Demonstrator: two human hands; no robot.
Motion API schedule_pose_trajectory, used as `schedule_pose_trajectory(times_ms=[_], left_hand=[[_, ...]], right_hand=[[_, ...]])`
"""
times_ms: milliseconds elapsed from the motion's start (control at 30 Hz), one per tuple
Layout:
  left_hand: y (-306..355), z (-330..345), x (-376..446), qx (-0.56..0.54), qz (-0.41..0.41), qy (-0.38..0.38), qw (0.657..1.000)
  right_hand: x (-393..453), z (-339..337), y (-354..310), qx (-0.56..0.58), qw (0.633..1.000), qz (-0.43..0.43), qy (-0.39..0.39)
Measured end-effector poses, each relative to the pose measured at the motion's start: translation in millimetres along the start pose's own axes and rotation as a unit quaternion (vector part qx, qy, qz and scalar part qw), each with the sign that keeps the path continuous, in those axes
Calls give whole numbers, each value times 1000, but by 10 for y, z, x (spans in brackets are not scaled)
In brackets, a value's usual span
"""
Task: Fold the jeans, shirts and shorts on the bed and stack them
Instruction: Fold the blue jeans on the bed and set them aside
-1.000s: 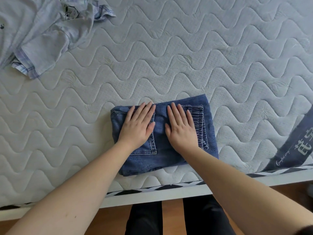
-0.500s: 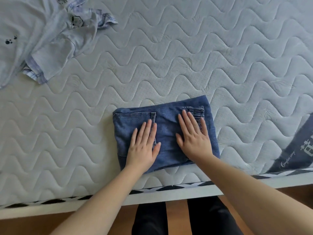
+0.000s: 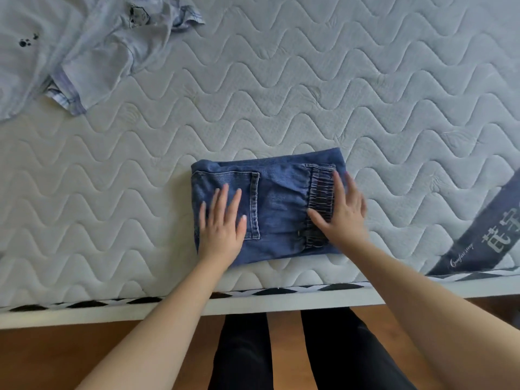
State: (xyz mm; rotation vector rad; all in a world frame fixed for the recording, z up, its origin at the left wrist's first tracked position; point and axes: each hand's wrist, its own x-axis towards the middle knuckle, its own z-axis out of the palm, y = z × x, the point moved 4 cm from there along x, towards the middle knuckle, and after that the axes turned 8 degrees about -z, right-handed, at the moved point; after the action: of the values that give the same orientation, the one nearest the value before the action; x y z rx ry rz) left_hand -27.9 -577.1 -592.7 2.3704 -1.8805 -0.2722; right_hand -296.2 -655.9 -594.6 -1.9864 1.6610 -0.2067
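Note:
A folded pair of blue jeans (image 3: 278, 198) lies as a compact rectangle near the front edge of the bed (image 3: 309, 88), back pocket and elastic waistband facing up. My left hand (image 3: 222, 226) rests flat on the pocket side, fingers straight. On the waistband at the right end my right hand (image 3: 342, 218) lies flat with its fingers spread. A crumpled pale blue shirt (image 3: 70, 49) with striped cuffs lies unfolded at the far left corner.
The quilted white mattress stretches wide around the jeans. A dark grey label band (image 3: 484, 235) crosses the mattress at the right. The bed's front edge (image 3: 168, 305) runs across the view, with wooden floor and my dark-trousered legs (image 3: 309, 356) below it.
Both hands have slid outward and toward me over the jeans, from side by side at the middle to the two ends. The jeans stay in place.

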Motion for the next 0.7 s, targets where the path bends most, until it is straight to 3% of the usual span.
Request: schedule_pose_trajectory(times_ms=[100,167,267,367,500,600,700], left_hand=[[-389,-172,81,-88,-174,102,975],[-621,-106,93,-232,-312,47,920],[-785,88,83,-406,-445,-70,795],[-774,135,123,-423,-445,-165,772],[-770,139,117,-461,-414,-188,762],[-779,126,60,-473,-387,-212,762],[-821,111,16,-506,-381,-240,735]], right_hand=[[-51,-106,326,125,975,181,41],[-34,-82,391,181,964,195,29],[22,25,375,227,955,192,-15],[122,10,284,208,960,185,-21],[157,-35,124,205,967,142,-46],[103,-19,130,244,960,134,-22],[104,-31,104,263,958,114,-16]])
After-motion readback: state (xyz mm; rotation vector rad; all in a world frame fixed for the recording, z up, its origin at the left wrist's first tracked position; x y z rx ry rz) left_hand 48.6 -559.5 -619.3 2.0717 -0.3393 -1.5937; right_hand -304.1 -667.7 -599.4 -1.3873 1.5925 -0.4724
